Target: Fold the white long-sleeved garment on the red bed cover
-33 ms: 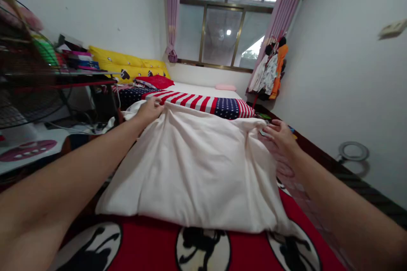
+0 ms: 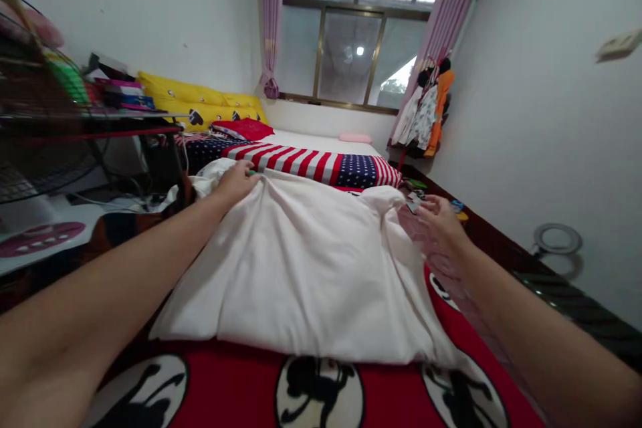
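A white cloth (image 2: 311, 267), creased and softly folded, lies across a red cover (image 2: 231, 381) printed with black figures in white circles. At its far left edge my left hand (image 2: 238, 184) is closed on the fabric. A small green bit shows beside those fingertips; I cannot make out what it is. My right hand (image 2: 441, 217) is off to the right of the cloth's bunched far right corner, with a gap between them. Its fingers are loosely bent and apart, with nothing visible in them.
Beyond the cloth is a bed with a stars-and-stripes cover (image 2: 305, 164), a red pillow (image 2: 245, 128) and a yellow cushion (image 2: 200, 103). To the left stand a fan (image 2: 40, 140) and a cluttered table (image 2: 145, 119). Clothes (image 2: 426, 110) hang at the right near the window.
The cloth's far right corner has come away from my right hand and shifted left and slightly down. My left hand has lowered a little with its edge.
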The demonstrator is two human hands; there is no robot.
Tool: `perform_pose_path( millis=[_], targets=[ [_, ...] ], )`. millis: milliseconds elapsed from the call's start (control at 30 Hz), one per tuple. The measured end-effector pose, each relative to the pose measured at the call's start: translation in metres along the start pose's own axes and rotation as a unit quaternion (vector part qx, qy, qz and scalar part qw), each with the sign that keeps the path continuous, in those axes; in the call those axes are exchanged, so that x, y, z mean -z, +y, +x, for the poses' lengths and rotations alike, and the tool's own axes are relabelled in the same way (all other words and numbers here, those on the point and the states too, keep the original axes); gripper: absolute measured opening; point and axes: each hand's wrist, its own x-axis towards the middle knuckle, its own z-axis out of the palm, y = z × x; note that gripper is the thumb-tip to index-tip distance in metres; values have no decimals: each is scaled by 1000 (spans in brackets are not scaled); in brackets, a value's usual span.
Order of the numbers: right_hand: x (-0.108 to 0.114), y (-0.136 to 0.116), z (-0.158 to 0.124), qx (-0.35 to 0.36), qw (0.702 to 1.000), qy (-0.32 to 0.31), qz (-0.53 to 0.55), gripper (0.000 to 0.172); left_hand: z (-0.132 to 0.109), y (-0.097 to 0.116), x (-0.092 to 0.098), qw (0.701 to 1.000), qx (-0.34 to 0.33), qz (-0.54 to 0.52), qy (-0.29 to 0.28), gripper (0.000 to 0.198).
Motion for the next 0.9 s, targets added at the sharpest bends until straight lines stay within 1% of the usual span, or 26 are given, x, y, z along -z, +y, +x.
perform_pose_path(
  millis=[33, 67, 100, 133, 167, 200, 267, 300, 367, 400, 467, 533, 567, 667, 700, 767, 833, 900],
  targets=[
    [-1, 16, -9, 10, 1000, -11, -9, 54, -5, -9, -15, 1000, -28, 9, -10, 46],
    [1, 33, -23, 26, 999, -31, -24, 49, -16, -19, -26, 997, -73, 16, -22, 45],
    [7, 48, -42, 48, 996, -60, -47, 45, -34, -29, -32, 991, -130, 18, -32, 43],
    [16, 62, -63, 68, 991, -90, -76, 43, -56, -39, -34, 983, -181, 16, -34, 41],
    [27, 74, -85, 82, 983, -115, -114, 41, -82, -48, -32, 976, -214, 12, -42, 38],
    [40, 84, -107, 89, 976, -125, -157, 40, -109, -55, -27, 971, -233, 9, -59, 37],
    [69, 99, -144, 114, 959, -126, -229, 42, -162, -67, -10, 965, -244, 13, -100, 31],
    [82, 105, -159, 125, 947, -129, -268, 44, -185, -71, -1, 961, -253, 17, -114, 29],
    [104, 115, -178, 142, 920, -142, -338, 49, -220, -79, 16, 958, -256, 31, -125, 23],
    [111, 118, -183, 148, 907, -151, -363, 51, -231, -83, 21, 957, -255, 41, -130, 22],
    [115, 122, -190, 163, 893, -158, -388, 55, -242, -93, 27, 956, -250, 65, -141, 22],
    [106, 119, -191, 179, 894, -155, -380, 55, -241, -102, 25, 952, -250, 90, -153, 28],
    [99, 115, -191, 184, 899, -155, -366, 52, -238, -106, 23, 950, -250, 102, -157, 32],
    [76, 98, -189, 174, 924, -174, -291, 31, -229, -113, 18, 945, -251, 133, -163, 34],
    [71, 93, -187, 154, 937, -178, -259, 28, -228, -114, 17, 944, -250, 140, -163, 33],
    [67, 85, -185, 87, 963, -164, -193, 31, -227, -114, 19, 945, -243, 149, -162, 32],
    [70, 80, -183, 5, 983, -122, -135, 41, -229, -114, 25, 949, -228, 151, -157, 37],
    [75, 78, -181, -54, 992, -72, -92, 43, -230, -116, 34, 953, -219, 149, -148, 38]
  ],
)
